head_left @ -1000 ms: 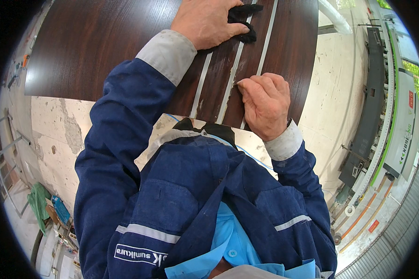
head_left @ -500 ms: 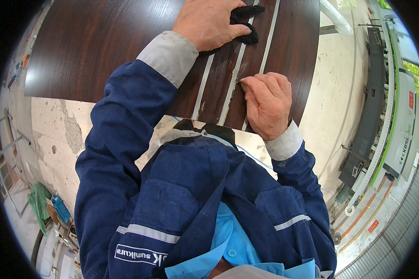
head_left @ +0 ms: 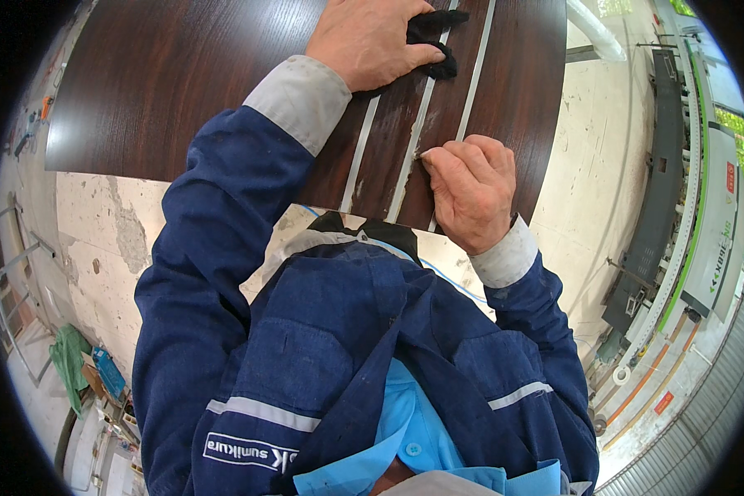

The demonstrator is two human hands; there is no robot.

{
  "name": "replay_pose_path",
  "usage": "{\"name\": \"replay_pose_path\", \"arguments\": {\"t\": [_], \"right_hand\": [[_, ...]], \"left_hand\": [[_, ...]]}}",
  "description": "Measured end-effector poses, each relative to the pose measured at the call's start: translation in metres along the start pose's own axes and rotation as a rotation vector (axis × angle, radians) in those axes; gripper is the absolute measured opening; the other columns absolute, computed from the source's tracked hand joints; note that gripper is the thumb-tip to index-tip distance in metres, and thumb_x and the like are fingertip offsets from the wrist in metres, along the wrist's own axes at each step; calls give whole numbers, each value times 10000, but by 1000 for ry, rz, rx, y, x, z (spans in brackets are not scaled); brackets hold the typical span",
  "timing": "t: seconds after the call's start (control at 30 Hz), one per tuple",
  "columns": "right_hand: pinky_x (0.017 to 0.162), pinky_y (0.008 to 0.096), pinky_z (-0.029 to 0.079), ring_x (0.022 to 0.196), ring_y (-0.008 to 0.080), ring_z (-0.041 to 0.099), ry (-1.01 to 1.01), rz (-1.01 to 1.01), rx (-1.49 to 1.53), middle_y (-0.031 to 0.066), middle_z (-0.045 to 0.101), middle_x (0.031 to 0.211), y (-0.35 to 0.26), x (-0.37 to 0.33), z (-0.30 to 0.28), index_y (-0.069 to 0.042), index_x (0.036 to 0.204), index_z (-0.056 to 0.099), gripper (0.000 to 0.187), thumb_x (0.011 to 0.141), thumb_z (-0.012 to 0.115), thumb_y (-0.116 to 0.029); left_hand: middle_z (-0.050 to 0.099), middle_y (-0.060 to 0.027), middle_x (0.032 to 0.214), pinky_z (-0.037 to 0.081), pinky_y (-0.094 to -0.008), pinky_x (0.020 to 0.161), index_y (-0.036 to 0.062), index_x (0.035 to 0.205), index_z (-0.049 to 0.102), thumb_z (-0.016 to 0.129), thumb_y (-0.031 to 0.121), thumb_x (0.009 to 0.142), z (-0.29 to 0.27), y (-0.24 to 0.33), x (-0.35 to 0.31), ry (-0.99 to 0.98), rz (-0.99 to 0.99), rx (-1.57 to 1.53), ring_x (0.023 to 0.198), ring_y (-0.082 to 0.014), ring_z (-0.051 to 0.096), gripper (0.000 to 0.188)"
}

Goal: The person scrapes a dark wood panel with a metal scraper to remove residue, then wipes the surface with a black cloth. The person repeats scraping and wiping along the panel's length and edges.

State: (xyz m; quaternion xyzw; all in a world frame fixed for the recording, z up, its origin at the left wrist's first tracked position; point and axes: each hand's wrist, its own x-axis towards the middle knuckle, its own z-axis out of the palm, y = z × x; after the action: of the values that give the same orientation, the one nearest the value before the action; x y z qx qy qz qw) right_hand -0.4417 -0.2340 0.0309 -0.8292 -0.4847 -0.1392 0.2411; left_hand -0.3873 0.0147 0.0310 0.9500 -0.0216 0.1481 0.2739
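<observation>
The left hand lies over the panel, its fingers closed around a bunched black cloth, which covers parts of the pale strips well in from the near edge. The right hand is closer to that edge, by the panel's near right corner; its fingers are curled in, thumb against forefinger, the tips just beside the middle strip. Whether they pinch something small I cannot tell, as the knuckles hide the gap. Crumbly residue shows along this strip, between the left strip and the right strip.

The panel stretches away above the floor, its far edge out of view. It looks stiff and broad, probably awkward and rather heavy for one hand; the glossy face would likely be slick, so the left and right edges seem the better hold, away from the strips. The cloth should be light and limp, easily gathered in the palm by its folds, and hard to damage.
</observation>
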Motion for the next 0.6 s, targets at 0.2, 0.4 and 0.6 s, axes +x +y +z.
{"name": "replay_pose_path", "arguments": {"t": [0.2, 0.4, 0.6], "right_hand": [[875, 416, 451, 1033, 256, 632, -27, 19, 22, 16, 738, 1002, 7, 0, -4, -115, 1028, 765, 239, 804, 800, -39], [867, 417, 452, 1037, 259, 633, -16, 7, 27, 28, 742, 998, 9, -1, -1, -113, 1025, 770, 208, 828, 797, -52], [863, 420, 452, 1026, 263, 634, -1, 40, 22, 37, 747, 999, 10, 0, 0, -110, 1024, 776, 189, 844, 794, -57]], "left_hand": [[589, -232, 1487, 325, -490, 1247, 24, 1303, 727, 802, 414, 898, 2, 3, 6, -7, -8, 5, 1452, -395, 477, 567], [587, -231, 1488, 328, -490, 1245, 26, 1301, 726, 802, 410, 896, 3, 2, 7, -13, -8, 2, 1452, -397, 477, 563], [591, -232, 1480, 333, -487, 1240, 27, 1293, 728, 812, 401, 889, 6, 1, 6, 12, 8, -6, 1442, -402, 484, 557]]}}
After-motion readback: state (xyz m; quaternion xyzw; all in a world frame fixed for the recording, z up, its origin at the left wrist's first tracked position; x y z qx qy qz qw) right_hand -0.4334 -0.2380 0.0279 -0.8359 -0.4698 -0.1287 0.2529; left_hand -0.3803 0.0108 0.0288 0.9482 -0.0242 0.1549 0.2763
